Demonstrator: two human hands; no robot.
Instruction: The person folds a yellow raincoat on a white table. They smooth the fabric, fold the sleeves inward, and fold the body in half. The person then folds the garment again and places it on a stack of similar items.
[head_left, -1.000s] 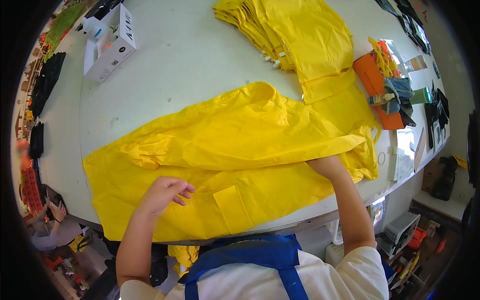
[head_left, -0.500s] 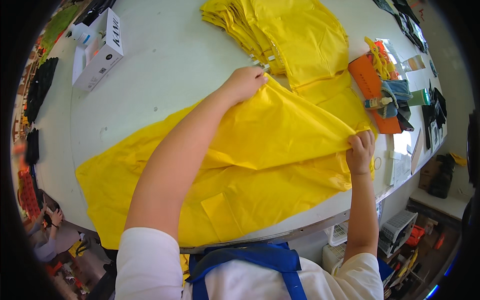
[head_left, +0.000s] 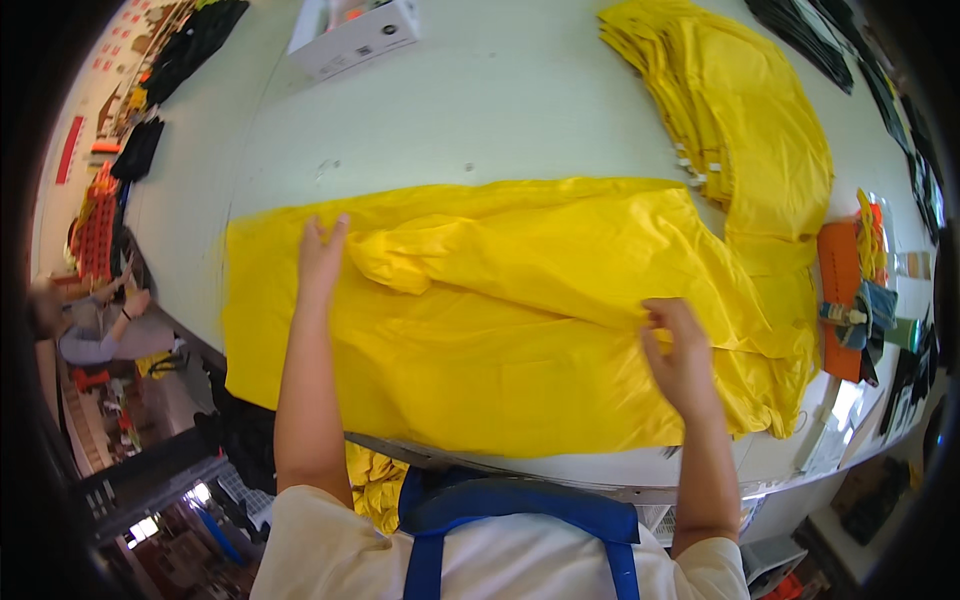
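A glossy yellow rain jacket [head_left: 480,390] lies spread across the table in front of me. Its sleeve lies over the body, with the bunched cuff end near my left hand [head_left: 322,260]. The fingers of that hand are spread just above the jacket's left part, holding nothing. Over the right part of the jacket is my right hand [head_left: 682,355], thumb and fingers apart, slightly blurred and without any cloth in its grip. Whether either hand touches the fabric, I cannot tell. A stack of folded yellow pieces [head_left: 770,130] curves away at the far right, meeting the jacket's right end.
An orange box [head_left: 840,290] with small tools and a bottle stands at the right on the pale table [head_left: 420,120]. A white carton [head_left: 355,45] sits far left. Dark cloth [head_left: 195,45] lies along the left edge. Another person [head_left: 110,310] sits beyond that edge.
Both hands have let go of the yellow cloth and moved apart, the left one leftward and nearer. The sleeve now lies flat across the jacket. My view has shifted left.
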